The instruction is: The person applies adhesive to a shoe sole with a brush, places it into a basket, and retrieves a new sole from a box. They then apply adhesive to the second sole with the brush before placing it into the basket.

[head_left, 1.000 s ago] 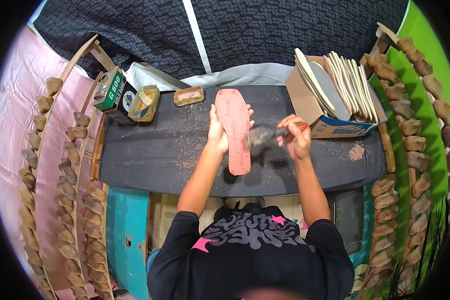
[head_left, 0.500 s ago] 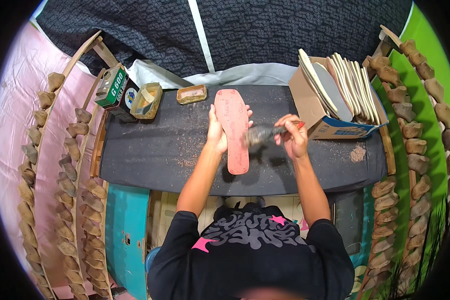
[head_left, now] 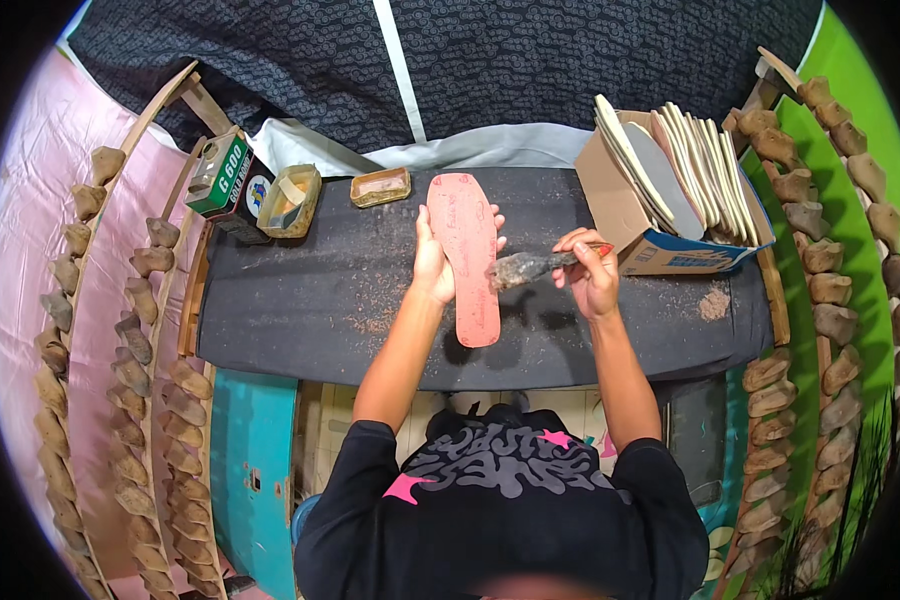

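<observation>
A pinkish-red shoe sole (head_left: 466, 255) with handwriting on its face stands lengthwise above the dark table. My left hand (head_left: 433, 262) is closed around it, thumb along the left edge and fingertips showing past the right edge. In my right hand (head_left: 594, 278) is a brush (head_left: 530, 266) with a dark, clumped head and a red-tipped handle. The fingers pinch the handle. The brush head is at the sole's right edge, around its lower middle; whether it touches the sole I cannot tell.
Brown crumbs (head_left: 713, 304) lie scattered on the dark table cloth (head_left: 270, 320). At the back left stand a green can (head_left: 232, 185), a crusted tub (head_left: 292, 203) and a small tray (head_left: 381, 188). A cardboard box (head_left: 610, 210) of soles is at the right. Shoe lasts (head_left: 832, 291) line racks on both sides.
The brush was blurred by motion before and shows sharp now, its head still beside the sole's right edge. Both hands keep their hold, and the sole has hardly moved.
</observation>
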### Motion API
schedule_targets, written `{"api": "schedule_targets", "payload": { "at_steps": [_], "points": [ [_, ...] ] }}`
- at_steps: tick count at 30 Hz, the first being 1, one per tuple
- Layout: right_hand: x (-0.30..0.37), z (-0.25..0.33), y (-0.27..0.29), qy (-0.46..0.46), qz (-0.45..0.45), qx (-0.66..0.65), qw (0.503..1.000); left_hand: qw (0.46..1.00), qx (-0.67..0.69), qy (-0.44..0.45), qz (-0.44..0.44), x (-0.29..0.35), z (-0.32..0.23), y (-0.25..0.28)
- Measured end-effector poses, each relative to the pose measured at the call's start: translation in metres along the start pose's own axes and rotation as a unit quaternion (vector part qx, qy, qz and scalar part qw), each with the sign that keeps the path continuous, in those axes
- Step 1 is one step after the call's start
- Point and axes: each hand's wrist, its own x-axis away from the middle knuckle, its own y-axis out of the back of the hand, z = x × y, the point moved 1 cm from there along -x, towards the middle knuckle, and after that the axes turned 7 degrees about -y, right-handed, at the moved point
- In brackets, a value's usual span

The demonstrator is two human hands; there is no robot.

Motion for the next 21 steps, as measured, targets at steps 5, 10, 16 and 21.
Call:
{"api": "schedule_targets", "payload": {
  "at_steps": [5,10,16,21],
  "points": [
    [0.014,-0.012,0.007,-0.166,0.132,0.042,0.976,1.0,-0.001,-0.014,-0.007,-0.003,0.002,-0.002],
    [0.006,-0.003,0.005,-0.039,0.038,-0.036,0.998,1.0,-0.002,-0.01,0.009,-0.003,0.001,0.0],
    [0.012,-0.016,-0.008,-0.156,0.148,0.046,0.976,1.0,-0.01,-0.021,-0.007,-0.003,0.004,-0.003],
    [0.007,-0.006,0.004,-0.098,0.069,0.039,0.992,1.0,0.0,-0.031,-0.002,0.0,-0.004,0.0]
  ]
}}
